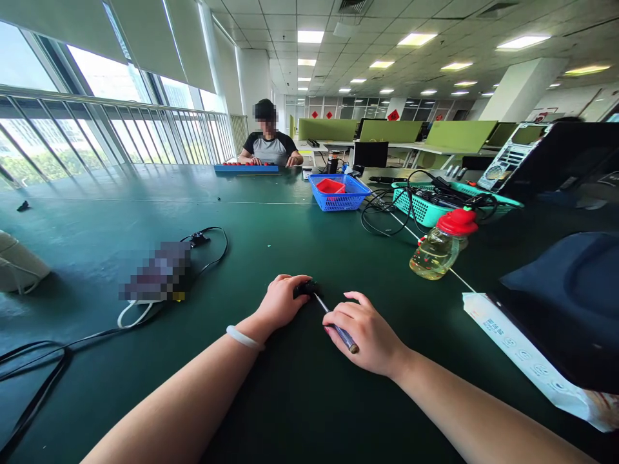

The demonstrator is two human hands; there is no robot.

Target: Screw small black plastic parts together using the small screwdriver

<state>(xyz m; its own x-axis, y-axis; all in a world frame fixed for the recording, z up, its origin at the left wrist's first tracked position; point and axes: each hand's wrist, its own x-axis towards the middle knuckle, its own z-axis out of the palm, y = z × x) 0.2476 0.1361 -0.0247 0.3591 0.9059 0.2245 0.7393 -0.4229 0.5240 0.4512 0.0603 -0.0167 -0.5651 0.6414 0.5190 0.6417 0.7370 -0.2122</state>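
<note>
A long dark green table (300,399) carries a blue basket (339,193), a teal basket (425,207) of cables, an oil bottle (442,245) lying tilted, a white paper strip (525,354), a black cable (213,248) and a blue tray (246,168) at the far end.

1. The left hand (280,301) lies low, fingers curled closed, with a white bracelet on the wrist.
2. The right hand (365,332) is curled in a pinching grip, palm down.
</note>
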